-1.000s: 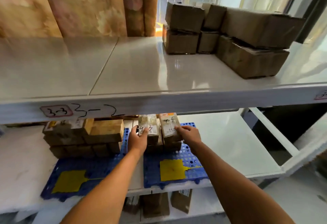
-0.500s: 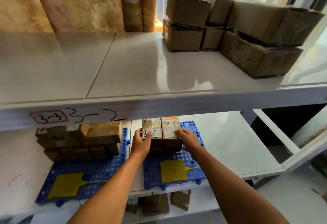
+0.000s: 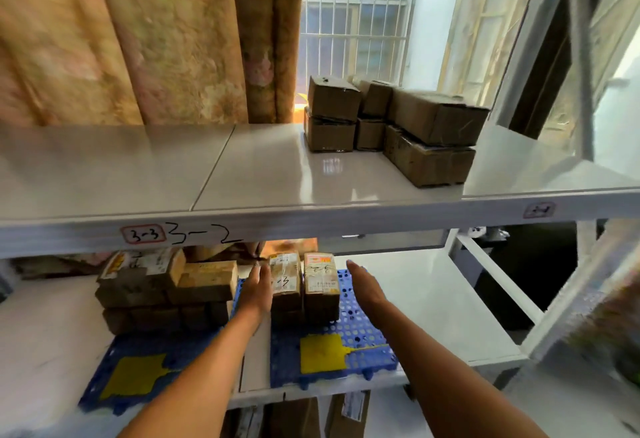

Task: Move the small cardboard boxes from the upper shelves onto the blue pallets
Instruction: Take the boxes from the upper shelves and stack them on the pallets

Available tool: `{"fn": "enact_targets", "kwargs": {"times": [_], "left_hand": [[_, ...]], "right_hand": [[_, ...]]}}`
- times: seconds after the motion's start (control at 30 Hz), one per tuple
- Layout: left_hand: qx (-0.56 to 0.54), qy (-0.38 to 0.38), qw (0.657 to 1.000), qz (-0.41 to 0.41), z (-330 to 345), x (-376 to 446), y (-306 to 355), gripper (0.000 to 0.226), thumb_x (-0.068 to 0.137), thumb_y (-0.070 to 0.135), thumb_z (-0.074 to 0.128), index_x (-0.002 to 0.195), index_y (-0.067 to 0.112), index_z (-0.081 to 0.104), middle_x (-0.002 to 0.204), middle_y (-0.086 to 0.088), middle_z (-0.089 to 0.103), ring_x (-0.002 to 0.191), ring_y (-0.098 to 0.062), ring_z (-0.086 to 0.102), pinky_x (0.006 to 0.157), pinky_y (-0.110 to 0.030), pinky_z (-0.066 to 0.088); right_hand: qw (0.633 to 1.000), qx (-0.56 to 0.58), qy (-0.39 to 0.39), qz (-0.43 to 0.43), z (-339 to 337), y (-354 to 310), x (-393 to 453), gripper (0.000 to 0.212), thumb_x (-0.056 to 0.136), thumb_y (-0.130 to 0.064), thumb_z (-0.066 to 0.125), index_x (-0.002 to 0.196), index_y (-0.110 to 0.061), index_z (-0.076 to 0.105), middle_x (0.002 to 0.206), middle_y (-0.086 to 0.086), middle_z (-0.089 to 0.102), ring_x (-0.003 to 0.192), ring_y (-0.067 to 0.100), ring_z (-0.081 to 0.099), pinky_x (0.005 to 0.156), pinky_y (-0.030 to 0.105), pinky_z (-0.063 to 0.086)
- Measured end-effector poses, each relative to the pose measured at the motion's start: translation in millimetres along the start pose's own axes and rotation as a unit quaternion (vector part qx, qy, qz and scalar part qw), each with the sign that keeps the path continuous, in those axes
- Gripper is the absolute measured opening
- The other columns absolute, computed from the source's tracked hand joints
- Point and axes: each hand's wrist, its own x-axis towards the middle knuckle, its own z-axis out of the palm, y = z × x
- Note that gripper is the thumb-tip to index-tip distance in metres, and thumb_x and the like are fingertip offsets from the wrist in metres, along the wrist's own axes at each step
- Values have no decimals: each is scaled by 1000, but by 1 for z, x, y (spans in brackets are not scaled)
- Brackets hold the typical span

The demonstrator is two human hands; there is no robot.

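Two small taped cardboard boxes stand side by side on the right blue pallet, on the lower shelf. My left hand is flat beside the left box, fingers straight, holding nothing. My right hand is open a little to the right of the right box, apart from it. A stack of several small boxes sits on the left blue pallet. On the upper shelf, several brown boxes are stacked at the right rear.
Each pallet bears a yellow patch at its front. The upper shelf's front beam carries labels "3-3" and "3-2". More boxes show below the lower shelf. A white shelf upright stands at the right; a barred window lies behind.
Both hands have let go of the two boxes on the right pallet and opened, moving slightly apart. The head camera has tilted upward.
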Motion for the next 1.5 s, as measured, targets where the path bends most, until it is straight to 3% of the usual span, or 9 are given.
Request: {"fn": "enact_targets", "kwargs": {"times": [0.23,0.33,0.43,0.57,0.73,0.8,0.93,1.2,1.5], "left_hand": [[115,-60,986,104,-19,-81,60,62,103,60,17,154,29,36,152,-10,47,136,-30,46,95,-34,37],[103,-93,981,134,-28,-117,91,56,107,48,23,159,27,23,167,-4,18,153,-26,19,121,-40,20],[133,-94,974,158,-45,-147,119,60,108,39,34,161,23,12,169,0,-5,155,-21,-4,125,-46,11],[105,-153,980,66,-71,-187,179,85,99,67,26,153,2,29,157,-32,26,144,-52,28,118,-61,25],[87,-187,974,92,-84,-219,239,84,96,73,16,147,12,44,144,-15,54,118,-27,57,90,-33,44],[52,-160,980,107,-84,-221,251,87,93,77,18,137,10,54,126,-14,65,103,-25,62,85,-35,47],[32,-102,975,194,-66,-216,263,85,94,75,15,147,17,47,145,-9,55,123,-25,52,109,-44,32],[69,-66,953,289,-25,-195,265,78,87,76,31,138,23,58,139,-3,62,124,-22,55,94,-34,36],[4,-97,972,214,15,-154,297,87,90,80,23,145,18,48,133,-7,60,114,-21,51,94,-39,35]], "right_hand": [[976,-173,-76,-105,-36,-41,-73,60,108,-55,28,153,-20,48,159,8,45,146,27,42,119,40,32],[957,-231,-123,-128,-49,-61,-108,67,104,-63,28,154,-22,46,160,8,45,146,27,43,120,42,34],[930,-303,-128,-162,-65,-86,-140,72,103,-67,25,155,-22,44,161,6,43,148,27,40,122,40,31],[910,-347,-91,-210,-91,-125,-172,73,102,-67,24,152,-20,49,157,11,47,143,32,45,119,45,33],[901,-359,-57,-238,-118,-158,-194,70,102,-67,28,144,-21,57,147,13,57,132,32,54,111,46,41],[904,-340,-19,-258,-129,-163,-197,68,100,-68,32,124,-17,69,125,14,69,113,30,64,97,43,50],[893,-287,99,-332,-150,-165,-198,53,102,-60,40,76,-22,65,74,0,66,74,23,64,64,33,44],[847,-208,327,-363,-185,-167,-179,36,99,-55,47,103,-23,64,95,-4,71,84,17,65,72,34,53],[920,72,312,-227,-203,-183,-114,64,99,-66,31,138,-18,45,134,12,61,112,26,58,92,42,45]]}}
